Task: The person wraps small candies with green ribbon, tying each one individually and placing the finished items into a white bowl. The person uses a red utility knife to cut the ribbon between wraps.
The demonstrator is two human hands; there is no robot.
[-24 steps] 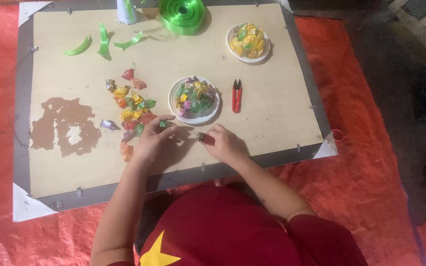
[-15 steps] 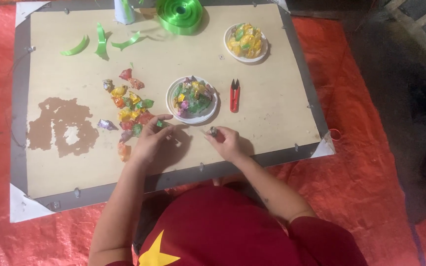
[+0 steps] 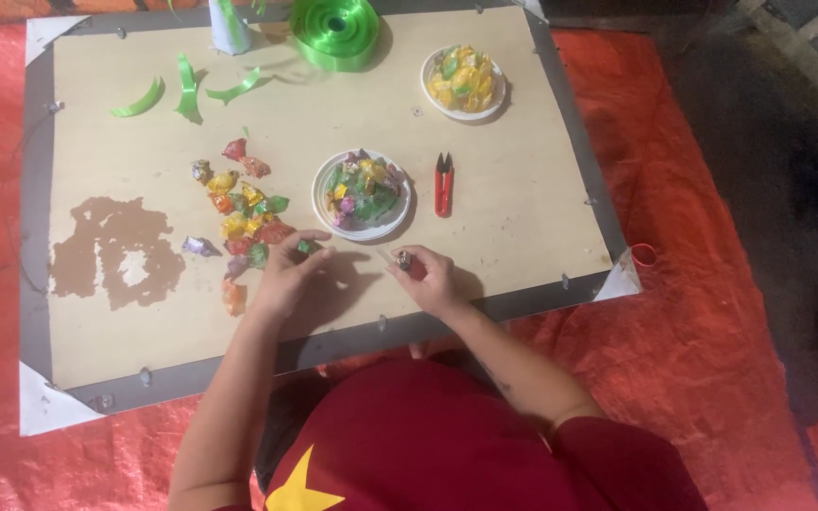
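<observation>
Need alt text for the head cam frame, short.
Seen from above, a person in a red shirt works at a tan board: the left hand pinches a small green candy beside a pile of wrapped candies, and the right hand holds a small dark object. Further back are two plates of candies, red snips and a green ribbon roll.

A pale board [image 3: 523,189] with a grey rim is lying on an orange sheet [image 3: 693,312]. It is carrying two plates of sweets [image 3: 362,194], loose wrapped sweets [image 3: 243,213], red snips [image 3: 443,185], green ribbon strips [image 3: 182,90] and a ribbon roll [image 3: 336,28].
</observation>
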